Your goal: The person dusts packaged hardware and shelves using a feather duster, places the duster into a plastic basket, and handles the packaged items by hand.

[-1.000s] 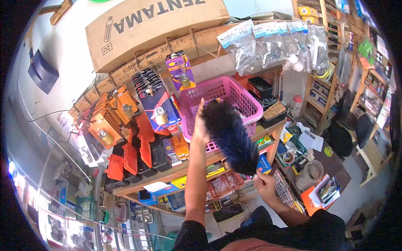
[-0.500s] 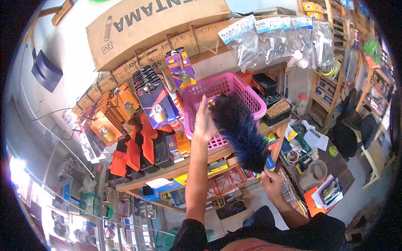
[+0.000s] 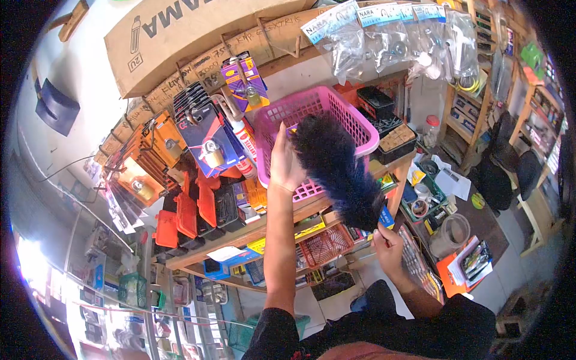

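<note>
Fluffy blue-black duster is still being pinched by right grip; left grip is being held unclenched alongside.

My duster is black going navy blue, the basket is bright pink with a holey grid pattern, my sleeves are black, lids orange-red.

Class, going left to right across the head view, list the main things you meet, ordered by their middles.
Dark blue shovel-like blade, orange cards with padlocks, blue-and-red card with brass padlock, left hand, fluffy dark blue duster, right hand, clear jar with red lid.
</note>
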`<state>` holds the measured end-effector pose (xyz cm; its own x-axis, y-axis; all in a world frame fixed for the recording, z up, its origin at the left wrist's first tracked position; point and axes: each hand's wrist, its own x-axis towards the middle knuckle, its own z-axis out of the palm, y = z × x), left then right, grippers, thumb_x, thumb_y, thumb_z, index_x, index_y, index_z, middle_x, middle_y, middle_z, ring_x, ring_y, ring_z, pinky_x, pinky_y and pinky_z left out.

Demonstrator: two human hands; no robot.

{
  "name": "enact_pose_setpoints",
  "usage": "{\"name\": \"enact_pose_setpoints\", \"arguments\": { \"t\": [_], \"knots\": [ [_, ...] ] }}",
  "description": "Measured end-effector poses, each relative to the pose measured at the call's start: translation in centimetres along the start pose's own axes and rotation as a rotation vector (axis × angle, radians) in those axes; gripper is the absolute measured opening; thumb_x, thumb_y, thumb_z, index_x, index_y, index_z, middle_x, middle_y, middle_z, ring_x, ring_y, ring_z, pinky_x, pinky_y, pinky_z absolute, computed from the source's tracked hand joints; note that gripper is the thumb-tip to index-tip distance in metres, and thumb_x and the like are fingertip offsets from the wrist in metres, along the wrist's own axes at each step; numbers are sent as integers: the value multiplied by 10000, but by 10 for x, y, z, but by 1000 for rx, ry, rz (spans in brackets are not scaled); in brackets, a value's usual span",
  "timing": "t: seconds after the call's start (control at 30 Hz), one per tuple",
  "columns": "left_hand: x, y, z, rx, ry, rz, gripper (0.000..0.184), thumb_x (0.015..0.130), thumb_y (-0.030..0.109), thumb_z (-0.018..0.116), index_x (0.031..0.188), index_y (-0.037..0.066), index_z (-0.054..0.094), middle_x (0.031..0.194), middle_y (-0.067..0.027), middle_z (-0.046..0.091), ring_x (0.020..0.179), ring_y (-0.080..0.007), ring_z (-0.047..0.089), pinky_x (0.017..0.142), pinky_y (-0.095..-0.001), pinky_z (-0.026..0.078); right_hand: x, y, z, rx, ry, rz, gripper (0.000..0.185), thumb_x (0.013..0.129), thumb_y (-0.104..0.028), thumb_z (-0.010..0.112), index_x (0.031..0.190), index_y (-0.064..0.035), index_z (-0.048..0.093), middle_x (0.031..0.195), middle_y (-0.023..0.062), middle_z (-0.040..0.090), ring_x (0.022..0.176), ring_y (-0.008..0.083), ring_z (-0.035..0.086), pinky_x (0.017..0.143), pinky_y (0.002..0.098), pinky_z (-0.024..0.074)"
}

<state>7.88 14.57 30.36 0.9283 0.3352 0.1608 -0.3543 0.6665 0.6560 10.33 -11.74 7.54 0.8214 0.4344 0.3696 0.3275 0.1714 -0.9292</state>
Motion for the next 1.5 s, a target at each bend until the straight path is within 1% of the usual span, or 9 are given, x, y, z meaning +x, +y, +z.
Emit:
{"name": "enact_pose_setpoints", "arguments": {
  "t": [0.13,0.27,0.4,0.53,0.67,0.77,1.13,1.33,1.5],
  "knots": [
    [10,2,-16,-99,-426,-105,629,981,534,392,1305,13,531,1281,-186,587,1199,-331,538,1069,-482,368,2,-1,-2,-58,-67,-97,222,939,-68,590,1115,50,655,704,6,573,625,58,511,551,233,404],
    [9,-3,-6,-56,-51,-20,634,984,532,367,1308,9,520,1280,-217,576,1196,-366,528,1074,-498,356,5,-7,-3,126,16,127,216,934,-56,586,1111,50,653,691,4,560,625,58,503,556,234,402],
    [10,2,-19,-93,-371,-90,633,990,538,363,1322,21,515,1297,-182,577,1225,-333,520,1079,-478,357,-1,13,-1,-108,-62,-149,239,941,-55,585,1155,37,639,711,-10,554,639,58,500,569,229,406],
    [7,-2,-4,-41,-56,-6,601,977,516,410,1296,23,539,1275,-190,590,1207,-352,527,1085,-495,351,0,16,5,-14,4,-62,239,947,-57,585,1161,37,633,727,-14,554,644,60,500,576,233,414],
    [12,-2,-31,-161,-308,-42,582,992,512,392,1304,47,550,1304,-145,584,1228,-315,520,1091,-470,352,4,0,12,-29,-85,-158,229,958,-65,575,1159,26,636,718,-26,540,620,52,482,551,221,397],
    [8,1,-12,-86,-161,-39,583,997,506,375,1327,51,534,1322,-126,577,1230,-316,522,1083,-483,360,10,6,13,223,27,236,253,903,-78,655,1112,65,655,836,27,638,806,101,579,721,248,477],
    [10,1,-18,35,-185,-44,596,1008,516,348,1271,24,559,1255,-145,611,1180,-301,560,1034,-450,423,-28,13,47,221,-110,256,222,982,-158,565,959,59,603,687,-36,479,630,44,433,530,235,350],
    [5,0,4,77,140,85,626,1008,538,307,1179,3,582,1175,-211,639,1110,-317,606,1020,-462,438,0,-11,49,242,-149,283,259,1003,-199,531,915,39,584,669,-45,451,622,41,421,516,246,345],
    [8,0,-11,123,-152,5,632,1011,533,289,1210,-1,562,1201,-239,618,1088,-348,614,1011,-463,447,-56,31,56,365,-233,315,215,1021,-203,493,951,-3,531,657,-50,418,593,42,396,509,228,340]
  ]
}}
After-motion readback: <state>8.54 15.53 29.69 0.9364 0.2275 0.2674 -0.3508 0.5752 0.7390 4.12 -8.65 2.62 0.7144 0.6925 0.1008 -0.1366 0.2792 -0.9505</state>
